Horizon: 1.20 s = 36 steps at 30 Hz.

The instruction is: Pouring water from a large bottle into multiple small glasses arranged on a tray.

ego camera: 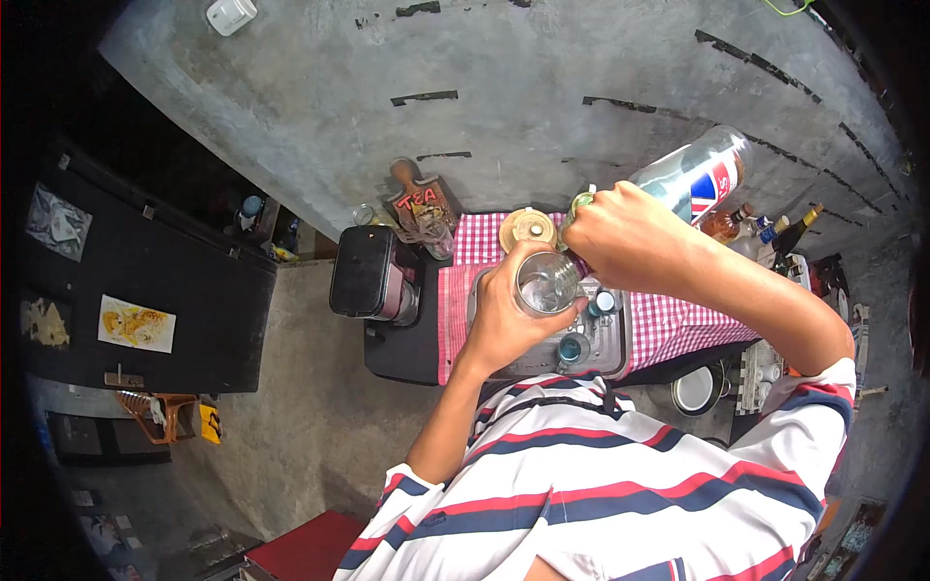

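My left hand [501, 319] is wrapped around a clear drinking glass [548, 285], held above a metal tray [616, 352]. A large clear bottle [701, 174] with a red, white and blue label is tilted, its base up and to the right. My right hand [610, 229] grips it around the neck, which my fingers mostly hide. The dark mouth end meets the right side of the glass; whether liquid flows cannot be made out. On the tray stand two small bluish glasses, one [602, 302] near the held glass and another [573, 348] closer to my body.
Left on the table sits a black appliance [363, 272]. Behind it are a wooden board [421, 207] with writing and an upside-down glass [437, 240]. A round tan lid [528, 226] lies on the checkered cloth [476, 236]. Several bottles [726, 224] stand at right, above a pot [694, 390].
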Available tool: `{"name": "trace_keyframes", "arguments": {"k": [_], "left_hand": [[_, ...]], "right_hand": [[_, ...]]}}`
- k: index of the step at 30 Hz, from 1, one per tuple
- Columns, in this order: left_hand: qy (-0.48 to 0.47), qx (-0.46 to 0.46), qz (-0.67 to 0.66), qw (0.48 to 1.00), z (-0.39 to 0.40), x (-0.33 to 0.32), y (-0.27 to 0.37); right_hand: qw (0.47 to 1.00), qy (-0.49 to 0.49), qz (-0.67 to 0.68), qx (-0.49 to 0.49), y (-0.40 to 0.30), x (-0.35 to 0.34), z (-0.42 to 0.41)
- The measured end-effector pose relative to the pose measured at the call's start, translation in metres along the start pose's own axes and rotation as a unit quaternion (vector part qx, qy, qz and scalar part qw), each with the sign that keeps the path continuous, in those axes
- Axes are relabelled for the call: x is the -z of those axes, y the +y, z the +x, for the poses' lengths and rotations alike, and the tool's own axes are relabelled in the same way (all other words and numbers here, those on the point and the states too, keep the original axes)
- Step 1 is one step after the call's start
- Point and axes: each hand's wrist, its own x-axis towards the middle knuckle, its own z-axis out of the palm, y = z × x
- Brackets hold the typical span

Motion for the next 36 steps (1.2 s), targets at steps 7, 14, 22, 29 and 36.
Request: {"name": "trace_keyframes", "arguments": {"k": [7,14,22,29,36], "left_hand": [[0.005,0.025,-0.017,1.0,0.001,-0.002,-0.003],[0.0,0.046,-0.041,0.998,-0.003,-0.002,-0.009],[0.069,0.021,0.019,0.997,-0.017,0.013,-0.044],[0.111,0.136,0.081,0.981,-0.068,0.033,-0.09],[0.175,0.247,0.09,0.949,-0.113,0.049,-0.112]], "right_hand": [[1.0,-0.021,0.012,-0.008,0.004,-0.001,0.001],[0.989,-0.039,0.141,-0.034,0.01,-0.012,0.004],[0.835,0.062,0.5,-0.22,0.037,-0.056,0.017],[0.692,0.199,0.646,-0.254,0.034,-0.13,0.075],[0.635,0.319,0.626,-0.323,0.02,-0.224,0.166]]}}
